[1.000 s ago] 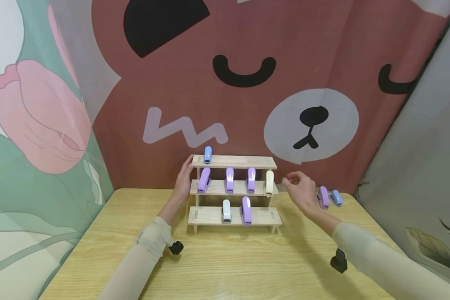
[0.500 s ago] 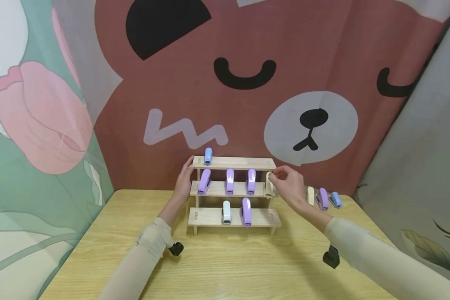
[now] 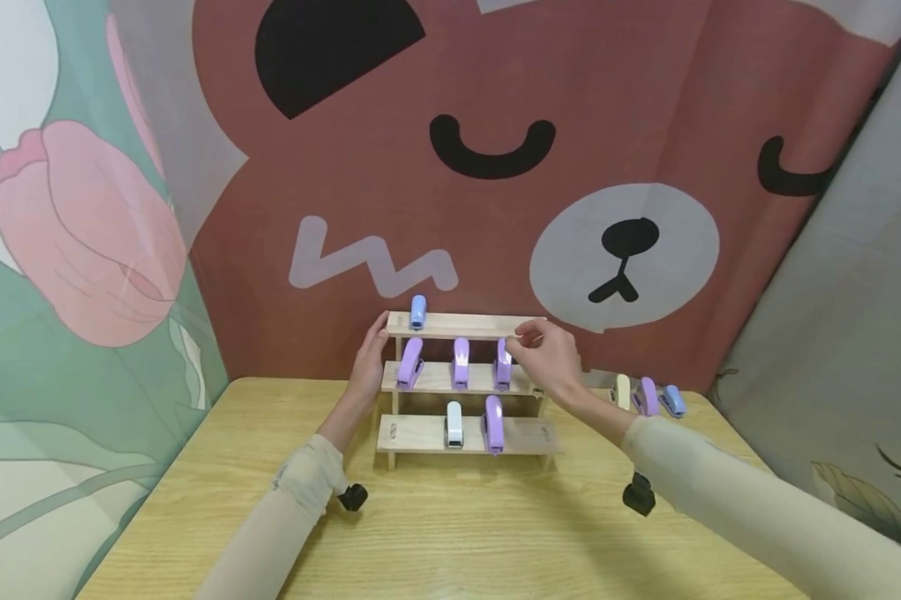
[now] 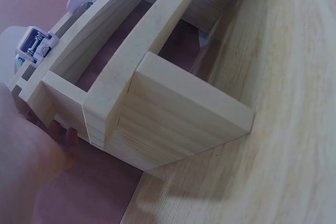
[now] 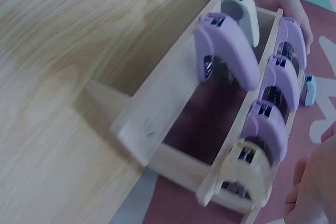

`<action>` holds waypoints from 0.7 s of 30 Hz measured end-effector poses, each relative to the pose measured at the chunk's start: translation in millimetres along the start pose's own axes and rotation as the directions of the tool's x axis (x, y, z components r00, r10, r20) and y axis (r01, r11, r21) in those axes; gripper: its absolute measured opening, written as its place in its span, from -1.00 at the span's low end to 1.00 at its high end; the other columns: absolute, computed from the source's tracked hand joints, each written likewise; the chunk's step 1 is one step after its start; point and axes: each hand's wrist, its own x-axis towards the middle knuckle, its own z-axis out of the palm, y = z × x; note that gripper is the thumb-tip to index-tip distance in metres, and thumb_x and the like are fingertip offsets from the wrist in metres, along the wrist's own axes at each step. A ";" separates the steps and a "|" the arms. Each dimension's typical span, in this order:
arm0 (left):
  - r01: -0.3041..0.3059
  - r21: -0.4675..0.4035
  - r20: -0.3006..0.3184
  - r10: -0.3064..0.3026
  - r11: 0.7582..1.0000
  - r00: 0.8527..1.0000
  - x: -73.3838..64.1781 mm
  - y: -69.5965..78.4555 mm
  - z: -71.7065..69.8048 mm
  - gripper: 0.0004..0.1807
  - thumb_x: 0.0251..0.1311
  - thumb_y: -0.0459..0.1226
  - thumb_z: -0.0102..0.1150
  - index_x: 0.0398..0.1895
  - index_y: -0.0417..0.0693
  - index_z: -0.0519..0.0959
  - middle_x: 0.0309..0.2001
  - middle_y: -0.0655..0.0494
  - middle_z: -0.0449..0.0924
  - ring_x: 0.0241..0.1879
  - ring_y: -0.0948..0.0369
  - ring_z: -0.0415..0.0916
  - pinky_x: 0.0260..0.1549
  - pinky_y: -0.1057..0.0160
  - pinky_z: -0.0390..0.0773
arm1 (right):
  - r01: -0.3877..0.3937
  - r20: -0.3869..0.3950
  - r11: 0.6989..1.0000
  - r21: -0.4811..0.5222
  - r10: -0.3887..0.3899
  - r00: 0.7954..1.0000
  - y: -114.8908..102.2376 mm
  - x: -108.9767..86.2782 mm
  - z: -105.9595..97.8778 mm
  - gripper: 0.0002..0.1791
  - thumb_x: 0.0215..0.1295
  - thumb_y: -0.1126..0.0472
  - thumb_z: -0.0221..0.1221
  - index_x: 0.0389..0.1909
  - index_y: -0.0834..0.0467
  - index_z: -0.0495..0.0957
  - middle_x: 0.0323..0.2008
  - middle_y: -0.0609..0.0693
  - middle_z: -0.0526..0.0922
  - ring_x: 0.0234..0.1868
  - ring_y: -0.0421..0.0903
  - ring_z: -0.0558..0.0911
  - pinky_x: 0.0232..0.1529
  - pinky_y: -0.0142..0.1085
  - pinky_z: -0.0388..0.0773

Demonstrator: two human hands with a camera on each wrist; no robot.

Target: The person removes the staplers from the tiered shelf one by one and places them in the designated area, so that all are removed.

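A three-tier wooden display stand (image 3: 412, 433) carries several small staplers. My left hand (image 3: 363, 367) grips the left end of its upper tiers; in the left wrist view the fingers lie around the side panel. My right hand (image 3: 551, 358), fingers loosely bent and holding nothing visible, hovers by the right end of the upper tiers. Its fingertips overlap a purple stapler (image 3: 502, 367) in the head view. That hand mostly hides the cream stapler, but the right wrist view shows the cream stapler (image 5: 244, 171) at the end of the middle tier.
Two more purple staplers (image 3: 460, 362) share the middle tier. Below are a white stapler (image 3: 453, 425) and a purple one; a blue stapler (image 3: 417, 312) stands on top. Cream, purple and blue staplers (image 3: 673, 401) sit at the table's back right, before a printed curtain (image 3: 488, 233).
My right hand has moved left, from beside the stand to over the right end of its upper tiers, covering the cream stapler. The left hand has stayed on the stand.
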 end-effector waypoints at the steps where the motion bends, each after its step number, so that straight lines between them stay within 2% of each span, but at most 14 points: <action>1: 0.001 -0.002 -0.002 -0.001 1.000 1.000 0.0 -0.1 -0.4 -0.41 0.58 0.14 -0.23 0.60 0.38 0.17 0.55 0.32 0.09 0.54 0.18 -0.13 0.45 -0.10 -0.15 | 0.003 0.003 1.000 -0.001 -0.003 1.000 -3.1 1.2 3.2 -0.77 0.23 0.07 0.28 -0.16 0.10 0.65 -0.32 -0.03 0.66 -0.31 -0.07 0.62 -0.34 -0.14 0.53; 10: -0.006 -0.025 0.005 0.006 1.000 1.000 1.0 1.3 1.3 -0.42 0.60 0.11 -0.23 0.60 0.33 0.18 0.56 0.24 0.09 0.54 0.15 -0.12 0.46 -0.10 -0.15 | 0.044 -0.001 0.999 -0.017 -0.044 0.999 -23.8 12.5 35.6 -0.75 0.22 0.08 0.27 -0.16 0.14 0.66 -0.35 -0.04 0.66 -0.32 -0.09 0.62 -0.36 -0.17 0.53; 14: -0.005 -0.013 0.017 0.005 1.000 1.000 1.2 1.3 3.1 -0.42 0.62 0.07 -0.27 0.62 0.29 0.13 0.57 0.21 0.06 0.54 0.13 -0.13 0.46 -0.07 -0.14 | 0.056 0.030 0.998 -0.013 -0.056 0.998 -32.8 15.0 47.4 -0.74 0.23 0.10 0.26 -0.14 0.16 0.66 -0.35 -0.03 0.66 -0.31 -0.08 0.64 -0.30 -0.17 0.54; 21: 0.017 0.004 0.028 -0.018 1.000 0.999 -14.8 35.8 3.4 -0.44 0.67 -0.13 -0.30 0.64 0.03 0.08 0.58 0.06 0.04 0.55 0.05 -0.12 0.45 -0.10 -0.11 | 0.076 0.092 0.997 -0.029 -0.073 0.993 -51.0 20.6 69.5 -0.73 0.22 0.09 0.27 -0.14 0.17 0.64 -0.35 -0.03 0.67 -0.33 -0.08 0.62 -0.27 -0.17 0.53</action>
